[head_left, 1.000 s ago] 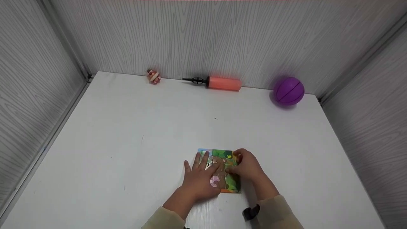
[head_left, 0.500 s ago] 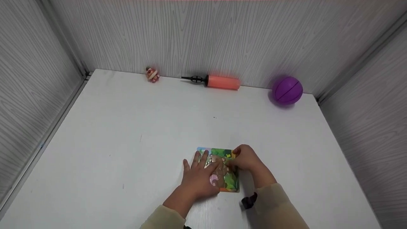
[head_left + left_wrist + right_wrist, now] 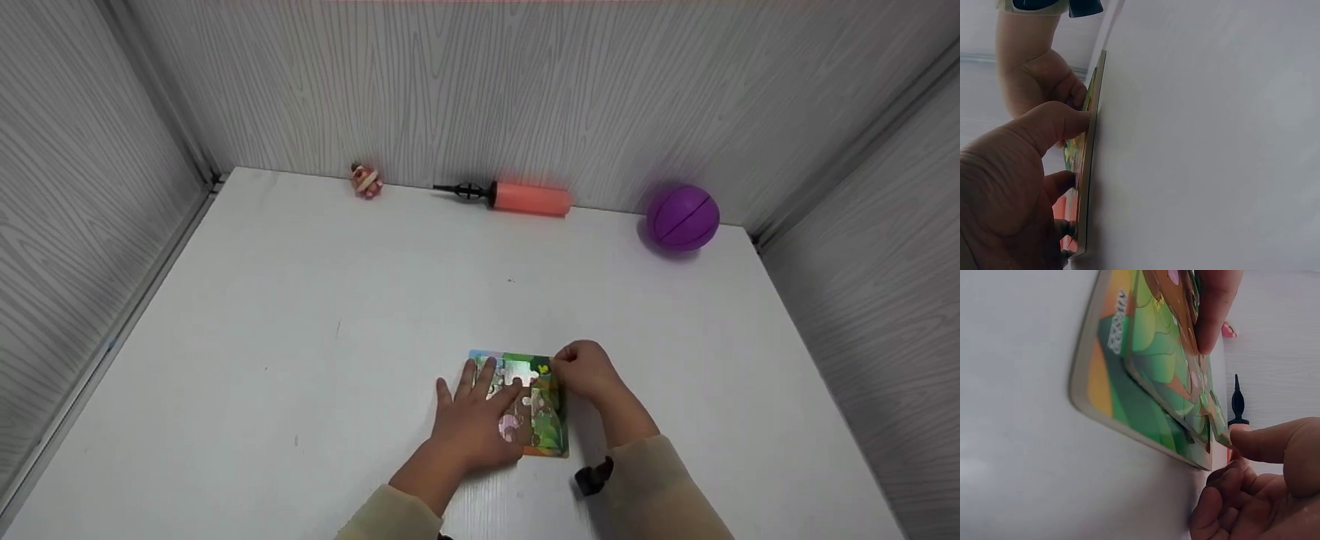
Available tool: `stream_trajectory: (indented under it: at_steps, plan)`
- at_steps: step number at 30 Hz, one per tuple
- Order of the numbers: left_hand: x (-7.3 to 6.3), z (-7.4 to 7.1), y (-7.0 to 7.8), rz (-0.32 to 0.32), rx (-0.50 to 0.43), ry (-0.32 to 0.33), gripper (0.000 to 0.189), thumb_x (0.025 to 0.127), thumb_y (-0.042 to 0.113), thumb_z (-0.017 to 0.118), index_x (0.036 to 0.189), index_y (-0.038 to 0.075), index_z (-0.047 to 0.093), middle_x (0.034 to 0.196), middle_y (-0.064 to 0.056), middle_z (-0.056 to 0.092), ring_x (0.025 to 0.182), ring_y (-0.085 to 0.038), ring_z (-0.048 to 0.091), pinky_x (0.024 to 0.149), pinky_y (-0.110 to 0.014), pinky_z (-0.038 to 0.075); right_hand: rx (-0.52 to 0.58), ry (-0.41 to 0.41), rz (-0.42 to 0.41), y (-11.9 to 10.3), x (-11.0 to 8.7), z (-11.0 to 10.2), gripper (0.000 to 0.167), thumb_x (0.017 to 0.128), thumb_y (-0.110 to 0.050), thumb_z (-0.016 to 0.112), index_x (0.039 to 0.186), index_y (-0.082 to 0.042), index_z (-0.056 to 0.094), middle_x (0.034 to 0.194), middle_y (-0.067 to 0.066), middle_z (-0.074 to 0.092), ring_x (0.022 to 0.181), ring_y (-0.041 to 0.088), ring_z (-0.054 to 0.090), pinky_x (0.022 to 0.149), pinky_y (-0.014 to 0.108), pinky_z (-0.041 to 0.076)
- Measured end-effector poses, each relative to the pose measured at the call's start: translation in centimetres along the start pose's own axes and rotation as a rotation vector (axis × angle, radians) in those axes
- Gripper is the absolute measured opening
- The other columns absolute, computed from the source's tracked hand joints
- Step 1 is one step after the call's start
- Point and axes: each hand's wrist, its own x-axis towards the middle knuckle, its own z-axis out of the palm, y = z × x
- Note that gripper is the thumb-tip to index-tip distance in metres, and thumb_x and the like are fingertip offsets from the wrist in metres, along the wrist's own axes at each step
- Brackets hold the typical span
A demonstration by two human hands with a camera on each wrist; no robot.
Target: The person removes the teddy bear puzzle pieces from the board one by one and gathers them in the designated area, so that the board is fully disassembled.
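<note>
A small jigsaw puzzle in a bright picture tray lies flat at the near middle of the table. My left hand rests on its left part with fingers spread, the thumb at the near edge. In the left wrist view that thumb presses the board's rim. At the upper right corner my right hand pinches a puzzle piece between thumb and forefinger; the piece is tilted up from the board. A pale bare patch shows in the upper middle of the puzzle. The left hand covers the puzzle's left side.
Along the back wall lie a small toy figure, a red hand pump with a black nozzle, and a purple ball. Grey wood-grain panels enclose the white table at the back and sides.
The right hand's fingers have drawn together at the upper right corner, lifting a piece. A pale bare patch now shows where picture was before. The left hand stays in place.
</note>
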Motion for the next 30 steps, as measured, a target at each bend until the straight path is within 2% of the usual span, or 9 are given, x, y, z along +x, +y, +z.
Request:
stream_trajectory:
  at_steps: [4, 6, 11, 16, 19, 21, 24, 28, 30]
  plan:
    - [0.1, 0.1, 0.1, 0.002, 0.016, -0.004, 0.075, 0.093, 0.057, 0.063, 0.162, 0.030, 0.047, 0.177, -0.011, 0.017, 0.162, -0.041, 0.004, 0.118, -0.078, 0.008, 0.019, 0.035, -0.026, 0.2, -0.2, -0.1, 0.011, 0.096, -0.011, 0.072, 0.094, 0.000, 0.072, 0.090, 0.010, 0.066, 0.079, 0.021, 0.059, 0.064, 0.030, 0.049]
    - [0.1, 0.1, 0.2, 0.003, 0.037, -0.006, 0.075, 0.093, 0.057, 0.063, 0.162, 0.031, 0.046, 0.177, -0.012, 0.017, 0.162, -0.041, 0.004, 0.118, -0.078, 0.009, 0.037, 0.042, -0.047, 0.3, -0.2, -0.1, 0.011, 0.093, -0.010, 0.075, 0.097, 0.000, 0.072, 0.091, 0.010, 0.066, 0.081, 0.022, 0.059, 0.066, 0.031, 0.050]
    - [0.3, 0.3, 0.4, 0.008, 0.066, -0.028, 0.070, 0.096, 0.051, 0.059, 0.162, 0.035, 0.045, 0.176, -0.014, 0.016, 0.162, -0.043, 0.003, 0.116, -0.081, 0.010, 0.054, 0.066, -0.057, 0.9, -0.4, 0.2, 0.025, 0.088, -0.010, 0.078, 0.108, 0.003, 0.071, 0.095, 0.011, 0.064, 0.087, 0.023, 0.059, 0.070, 0.032, 0.052]
    - [0.3, 0.1, 0.6, -0.001, 0.091, -0.044, 0.077, 0.090, 0.051, 0.068, 0.163, 0.038, 0.043, 0.177, -0.015, 0.014, 0.162, -0.043, 0.003, 0.115, -0.082, 0.011, 0.029, 0.085, -0.066, 1.4, -0.6, 0.5, 0.020, 0.090, -0.013, 0.078, 0.102, 0.002, 0.073, 0.092, 0.010, 0.066, 0.083, 0.022, 0.059, 0.068, 0.032, 0.052]
    - [0.3, -0.1, 0.8, -0.001, 0.112, -0.050, 0.082, 0.088, 0.051, 0.072, 0.163, 0.038, 0.042, 0.177, -0.015, 0.013, 0.162, -0.043, 0.004, 0.114, -0.082, 0.013, 0.057, 0.079, -0.068, 1.8, -0.5, 0.6, 0.015, 0.092, -0.013, 0.076, 0.099, 0.000, 0.074, 0.091, 0.009, 0.067, 0.081, 0.020, 0.059, 0.065, 0.030, 0.051]
    - [0.3, -0.2, 0.9, 0.004, 0.123, -0.054, 0.083, 0.088, 0.050, 0.071, 0.164, 0.038, 0.041, 0.177, -0.015, 0.013, 0.161, -0.044, 0.004, 0.113, -0.083, 0.014, 0.123, 0.062, -0.062, 2.1, -0.5, 0.4, 0.014, 0.095, -0.013, 0.074, 0.100, 0.000, 0.074, 0.092, 0.010, 0.067, 0.081, 0.020, 0.059, 0.065, 0.029, 0.051]
    - [0.3, -0.2, 0.9, 0.007, 0.127, -0.054, 0.085, 0.087, 0.053, 0.072, 0.164, 0.037, 0.040, 0.176, -0.016, 0.014, 0.161, -0.045, 0.005, 0.113, -0.083, 0.015, 0.284, 0.053, -0.013, 2.7, -0.3, -0.1, 0.015, 0.098, -0.014, 0.073, 0.104, 0.000, 0.073, 0.096, 0.010, 0.066, 0.083, 0.020, 0.058, 0.068, 0.029, 0.052]
    - [0.3, -0.3, 0.8, 0.005, 0.124, -0.048, 0.088, 0.085, 0.055, 0.075, 0.164, 0.036, 0.041, 0.176, -0.017, 0.015, 0.161, -0.046, 0.005, 0.112, -0.084, 0.015, 0.510, 0.054, 0.040, 3.8, 0.0, -0.9, 0.023, 0.101, -0.016, 0.073, 0.114, 0.003, 0.070, 0.099, 0.008, 0.065, 0.083, 0.019, 0.059, 0.072, 0.030, 0.054]
    - [0.3, -0.2, 0.7, 0.004, 0.119, -0.045, 0.088, 0.084, 0.055, 0.076, 0.163, 0.036, 0.043, 0.176, -0.017, 0.015, 0.161, -0.047, 0.005, 0.112, -0.084, 0.014, 0.591, 0.049, 0.037, 4.5, 0.0, -1.1, 0.028, 0.101, -0.015, 0.073, 0.119, 0.005, 0.069, 0.096, 0.007, 0.065, 0.080, 0.017, 0.058, 0.070, 0.029, 0.055]
